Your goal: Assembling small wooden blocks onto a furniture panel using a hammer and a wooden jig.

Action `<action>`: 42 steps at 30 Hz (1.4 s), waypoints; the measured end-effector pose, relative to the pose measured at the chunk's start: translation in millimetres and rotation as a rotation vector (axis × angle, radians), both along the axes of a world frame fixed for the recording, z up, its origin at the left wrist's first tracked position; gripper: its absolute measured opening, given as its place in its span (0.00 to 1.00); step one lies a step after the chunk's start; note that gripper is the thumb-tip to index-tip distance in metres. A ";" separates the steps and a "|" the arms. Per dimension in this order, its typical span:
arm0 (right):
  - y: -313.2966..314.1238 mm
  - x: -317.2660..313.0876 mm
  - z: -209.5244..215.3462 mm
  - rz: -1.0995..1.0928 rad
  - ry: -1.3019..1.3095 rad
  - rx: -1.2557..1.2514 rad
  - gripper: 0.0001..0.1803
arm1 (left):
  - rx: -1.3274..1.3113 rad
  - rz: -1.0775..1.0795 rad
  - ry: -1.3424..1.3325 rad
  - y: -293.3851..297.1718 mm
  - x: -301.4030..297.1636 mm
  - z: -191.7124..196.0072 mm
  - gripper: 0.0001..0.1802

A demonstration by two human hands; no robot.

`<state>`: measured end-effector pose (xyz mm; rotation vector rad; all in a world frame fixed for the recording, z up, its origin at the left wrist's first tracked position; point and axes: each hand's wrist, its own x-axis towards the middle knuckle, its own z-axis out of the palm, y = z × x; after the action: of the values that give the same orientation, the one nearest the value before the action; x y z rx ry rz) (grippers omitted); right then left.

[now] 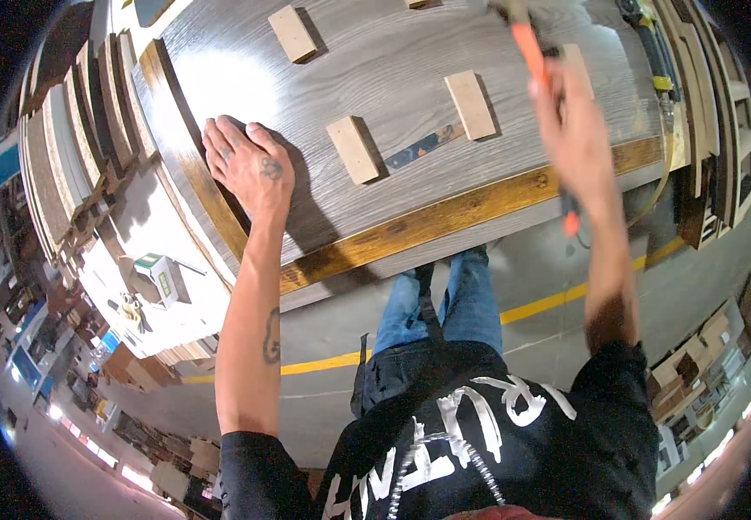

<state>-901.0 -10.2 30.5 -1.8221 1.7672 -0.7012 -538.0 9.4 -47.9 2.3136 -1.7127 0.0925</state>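
Note:
My left hand (250,169) lies flat with its fingers stretched out on a grey wood-grain panel (375,65), beside the brown wooden strip (193,147) along its left side. My right hand (575,143) is closed around the orange and black handle of a hammer (529,52), raised over the right part of the panel. The hammer's head is blurred at the top of the view. Pale wooden blocks lie on the panel: one near my left hand (354,150), one in the middle (471,105), one farther back (292,35). Another block (578,69) is partly hidden behind my right hand.
Another brown strip (410,223) runs along the panel's near edge. A thin dark, patterned piece (423,147) lies between two blocks. At left are stacked boards (72,130) and a small white-green box (160,279). A tool with yellow parts (659,82) lies at the right edge.

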 end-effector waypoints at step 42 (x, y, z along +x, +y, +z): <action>153.5 85.2 -3.5 -0.013 0.059 0.017 0.18 | 0.056 -0.020 -0.031 -0.8 1.1 -5.1 0.32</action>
<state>-815.8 143.3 27.1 -1.8399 1.8185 -0.6415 -536.9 8.6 -53.0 2.3456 -1.7751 0.0780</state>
